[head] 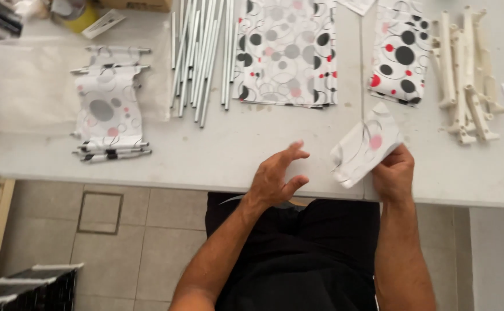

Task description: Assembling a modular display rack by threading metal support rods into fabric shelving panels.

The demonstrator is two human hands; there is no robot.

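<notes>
My right hand (pixel 394 173) grips a folded piece of white fabric (pixel 364 147) printed with grey circles and a pink dot, lifted just above the front edge of the white table (pixel 217 155). My left hand (pixel 275 175) hovers empty to its left, fingers spread, near the table edge. Beyond it lies a flat stack of the same patterned fabric (pixel 286 52). A second folded stack (pixel 400 52) lies farther right.
A bundle of metal rods (pixel 201 55) lies left of the flat stack. At the far left is an assembled fabric piece with rods (pixel 109 106) on clear plastic. Cream plastic brackets (pixel 465 75) are piled at the right. Tiled floor lies below.
</notes>
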